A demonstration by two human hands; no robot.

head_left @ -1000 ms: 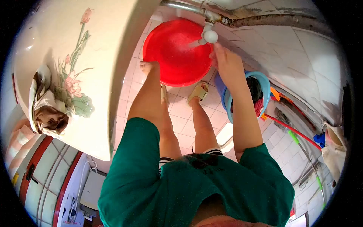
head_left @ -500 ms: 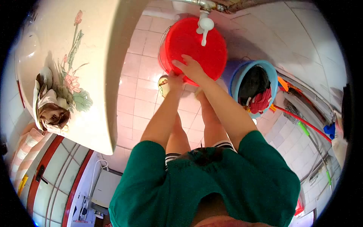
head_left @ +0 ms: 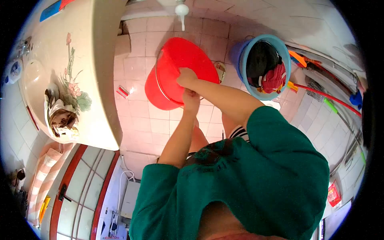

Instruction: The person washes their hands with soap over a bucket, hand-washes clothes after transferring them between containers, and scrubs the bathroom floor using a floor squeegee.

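A red bucket leans at a tilt over the tiled floor, with its wire handle hanging along its left side. My right hand is closed on the bucket's near rim, its fingers curled over the edge. Just below it, my left hand is closed against the near side of the same rim; its fingertips are partly hidden. The two hands are close together.
A white tap juts from the back wall. Right of the bucket stands a light blue tub of dark and red clothes. A flowered cream basin fills the left. Long-handled tools lean along the right wall.
The red bucket has come out from under the tap, toward me and to the left, and is now tilted. My hands have closed on its rim. A slipper behind it shows now.
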